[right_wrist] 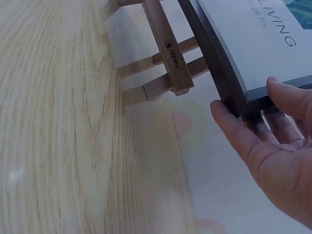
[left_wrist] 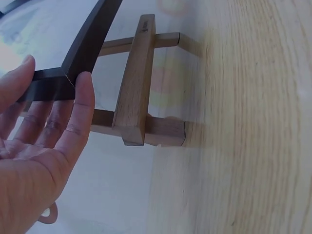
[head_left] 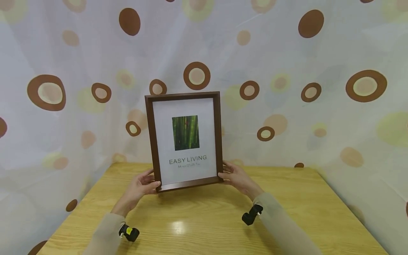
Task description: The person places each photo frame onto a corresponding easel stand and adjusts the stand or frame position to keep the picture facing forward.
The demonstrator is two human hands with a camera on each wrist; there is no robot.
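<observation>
A dark brown picture frame (head_left: 186, 141) is held up over the table, front towards me and leaning slightly to one side. Its white sheet reads "EASY LIVING" under a small green bamboo picture. My left hand (head_left: 138, 189) grips the lower left corner, with the thumb in front and the fingers behind the side. At the lower right corner, my right hand (head_left: 239, 178) holds the frame in the same way. A small wooden easel (left_wrist: 134, 87) stands on the table close behind the frame. From the head view it is hidden; in the right wrist view its bar (right_wrist: 168, 53) carries a printed brand.
The wooden table (head_left: 197, 226) has a light grain and reaches back to a curtain (head_left: 280, 53) with brown and yellow round patterns, which also hangs along the sides. Black wrist cameras sit on both sleeves.
</observation>
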